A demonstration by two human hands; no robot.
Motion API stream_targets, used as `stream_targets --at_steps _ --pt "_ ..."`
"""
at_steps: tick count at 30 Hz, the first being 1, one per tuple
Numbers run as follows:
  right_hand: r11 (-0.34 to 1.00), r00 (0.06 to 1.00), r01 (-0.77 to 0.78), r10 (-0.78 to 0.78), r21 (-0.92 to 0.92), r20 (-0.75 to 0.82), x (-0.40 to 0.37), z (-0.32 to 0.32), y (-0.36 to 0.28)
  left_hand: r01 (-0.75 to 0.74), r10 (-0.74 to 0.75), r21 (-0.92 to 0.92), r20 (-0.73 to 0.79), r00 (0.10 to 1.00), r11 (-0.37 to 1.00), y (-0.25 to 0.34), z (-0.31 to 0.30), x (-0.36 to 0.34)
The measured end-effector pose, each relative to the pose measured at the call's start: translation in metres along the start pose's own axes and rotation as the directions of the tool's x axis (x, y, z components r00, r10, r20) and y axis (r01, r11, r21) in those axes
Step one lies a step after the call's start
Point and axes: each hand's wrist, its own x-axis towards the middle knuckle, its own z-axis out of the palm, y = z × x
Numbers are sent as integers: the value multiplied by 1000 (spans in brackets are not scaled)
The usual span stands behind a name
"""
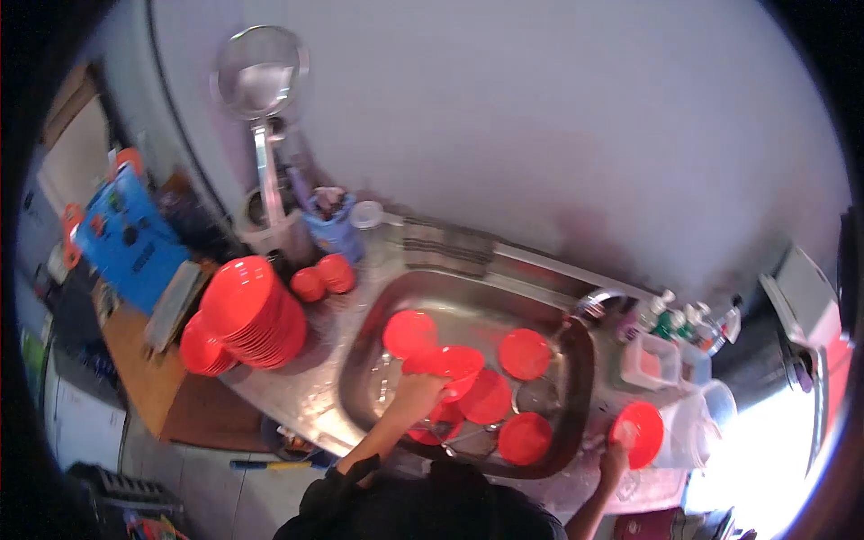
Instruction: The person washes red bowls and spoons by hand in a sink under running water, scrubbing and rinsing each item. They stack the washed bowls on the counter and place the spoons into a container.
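My left hand (421,394) reaches into the steel sink (583,418), its fingers closed on the rim of a tilted red bowl (461,362). To the right of the sink, my right hand (614,461) grips another red bowl (639,434) by its left side, above the counter. Several red bowls lie in the sink, among them one at the upper left (409,333), one near the tap (525,354) and one at the bottom (525,438). Metal utensils show partly between them, too blurred to name.
A tall stack of red bowls (261,315) stands on the left counter, with small red cups (336,272) behind it. A large strainer (261,76) rises from a utensil holder. On the right are the tap (598,301), spray bottles (670,322) and a clear plastic container (650,362).
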Motion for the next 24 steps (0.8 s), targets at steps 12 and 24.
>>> stream_targets --at_steps 12,24 --pt "988 989 -144 145 -53 25 14 -63 -37 244 -364 -275 -788 497 930 -54 -178 -136" --pt "992 996 -83 81 96 22 9 -62 -35 852 -470 244 -747 469 463 -245 -181 -205"
